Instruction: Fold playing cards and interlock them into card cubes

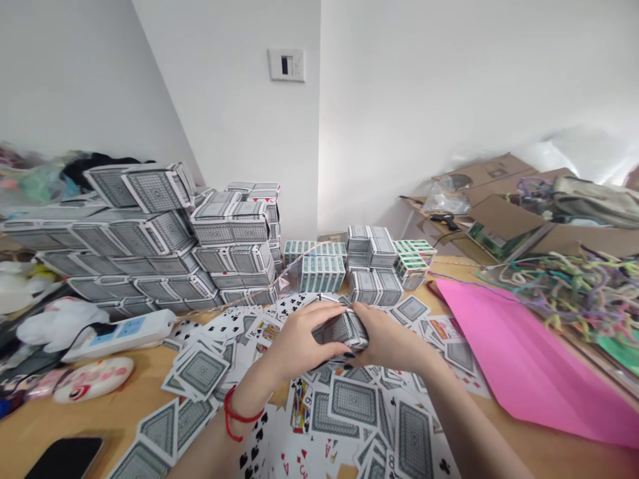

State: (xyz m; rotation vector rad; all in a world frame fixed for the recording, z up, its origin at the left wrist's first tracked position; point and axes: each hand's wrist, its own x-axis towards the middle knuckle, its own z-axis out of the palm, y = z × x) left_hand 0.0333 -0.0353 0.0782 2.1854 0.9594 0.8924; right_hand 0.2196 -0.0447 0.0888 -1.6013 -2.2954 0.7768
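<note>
Between my two hands is a block of playing cards [344, 329] with grey patterned backs facing up. My left hand [309, 336], with a red cord bracelet [234, 416] at its wrist, wraps the block from the left, thumb along the near side. From the right, my right hand [382, 336] closes round it; most of its fingers are hidden behind the block. Beneath and around my hands lie loose playing cards [353, 401], some face up and others face down.
Card-backed blocks [150, 233] are piled high at left. Smaller stacks [374, 286] and green-white card boxes [322, 271] stand behind my hands. A pink sheet [529, 366] lies right, near pipe cleaners [589, 293]. A power strip [124, 336] and phone [64, 459] sit left.
</note>
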